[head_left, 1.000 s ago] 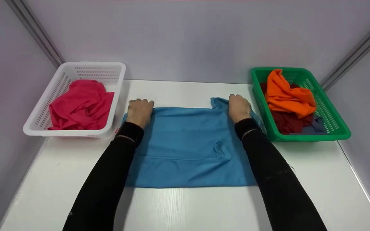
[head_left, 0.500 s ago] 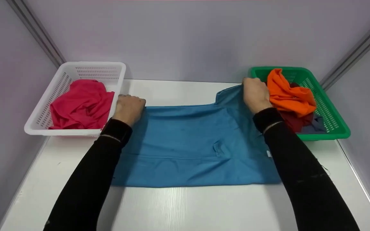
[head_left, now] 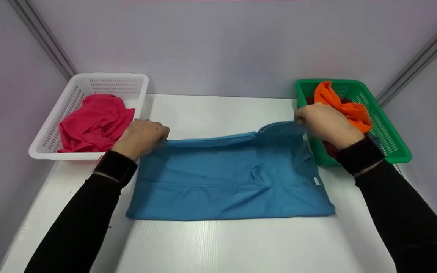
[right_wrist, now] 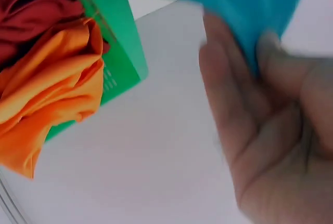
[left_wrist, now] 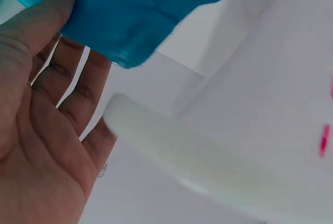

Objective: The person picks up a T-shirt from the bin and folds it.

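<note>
A blue cloth garment lies spread on the white table, its far edge lifted between both hands. My left hand pinches the far left corner; in the left wrist view the thumb presses the blue cloth against the fingers. At the far right corner my right hand pinches the fabric, and the right wrist view has the blue cloth between thumb and fingers. A small white tag shows near the garment's right side, and a small fold puckers right of its middle.
A white basket with a pink cloth stands at the back left, close by the left hand. The green basket at the back right holds an orange cloth and dark red cloth. Grey walls enclose the table.
Both hands have spread apart, drawing the blue garment wider. The right hand rose toward the back, then came nearer and further right. The far edge has come toward the person.
</note>
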Tool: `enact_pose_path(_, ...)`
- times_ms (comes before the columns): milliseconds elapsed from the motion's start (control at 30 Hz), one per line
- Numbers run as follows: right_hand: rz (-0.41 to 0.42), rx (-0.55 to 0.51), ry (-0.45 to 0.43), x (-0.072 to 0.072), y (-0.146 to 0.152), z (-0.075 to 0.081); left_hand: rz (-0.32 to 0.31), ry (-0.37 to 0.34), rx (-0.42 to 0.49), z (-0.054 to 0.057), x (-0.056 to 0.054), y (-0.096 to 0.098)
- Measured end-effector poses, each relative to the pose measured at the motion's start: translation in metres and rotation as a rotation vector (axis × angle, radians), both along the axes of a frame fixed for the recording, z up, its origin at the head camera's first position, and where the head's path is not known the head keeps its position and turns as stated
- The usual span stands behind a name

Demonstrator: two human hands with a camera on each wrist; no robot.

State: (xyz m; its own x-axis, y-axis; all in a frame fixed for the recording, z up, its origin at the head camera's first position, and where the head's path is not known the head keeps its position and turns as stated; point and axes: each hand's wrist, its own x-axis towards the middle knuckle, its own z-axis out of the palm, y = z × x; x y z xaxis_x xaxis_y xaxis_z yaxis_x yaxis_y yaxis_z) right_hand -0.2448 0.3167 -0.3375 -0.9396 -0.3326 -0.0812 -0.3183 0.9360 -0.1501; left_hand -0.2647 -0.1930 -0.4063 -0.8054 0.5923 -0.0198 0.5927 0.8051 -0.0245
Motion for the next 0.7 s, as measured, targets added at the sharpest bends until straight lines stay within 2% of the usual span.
enact_pose_path(167,0.139,0.036,-0.132,0.020,0.010,0.000,-0.020,-0.084,0.020,0.003,0.014,-0.007)
enact_pose_path(300,0.175,0.073,-0.185,0.034,0.017,-0.001,-0.052,-0.111,0.060,0.007,0.028,-0.010)
enact_pose_path(433,0.199,0.107,-0.210,0.049,0.019,-0.004,-0.072,-0.151,0.058,0.009,0.042,-0.011)
enact_pose_path(567,0.230,0.126,-0.230,0.065,0.013,-0.014,-0.084,-0.203,0.058,0.003,0.053,-0.012)
enact_pose_path(700,0.286,0.146,-0.246,0.079,0.004,-0.033,-0.099,-0.234,0.040,-0.007,0.061,-0.012)
